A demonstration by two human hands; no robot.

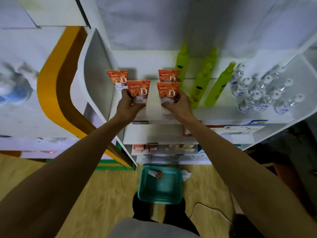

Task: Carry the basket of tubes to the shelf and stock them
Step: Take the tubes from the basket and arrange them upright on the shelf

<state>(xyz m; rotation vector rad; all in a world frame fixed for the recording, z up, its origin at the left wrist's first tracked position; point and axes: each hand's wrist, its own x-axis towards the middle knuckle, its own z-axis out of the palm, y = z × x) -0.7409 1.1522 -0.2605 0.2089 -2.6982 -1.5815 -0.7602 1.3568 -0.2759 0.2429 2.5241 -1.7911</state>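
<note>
Both arms reach up to the white shelf point(154, 115). My left hand point(128, 104) grips an orange rose-printed tube point(139, 90) standing cap-down near the shelf's front. My right hand point(178, 103) grips a matching orange tube point(168, 92) beside it. Two more orange tubes stand behind them, one at back left point(116, 77) and one at back right point(169, 75). On the wooden floor below, the teal basket point(145, 189) holds one small tube point(157, 174) near its far edge.
Tall green bottles point(199, 88) stand right of the tubes, touching distance from my right hand. Several clear bottles point(257, 93) fill the shelf's right part. Lower shelves hold boxed goods point(144, 149). A white and orange wall panel point(56, 93) rises at left.
</note>
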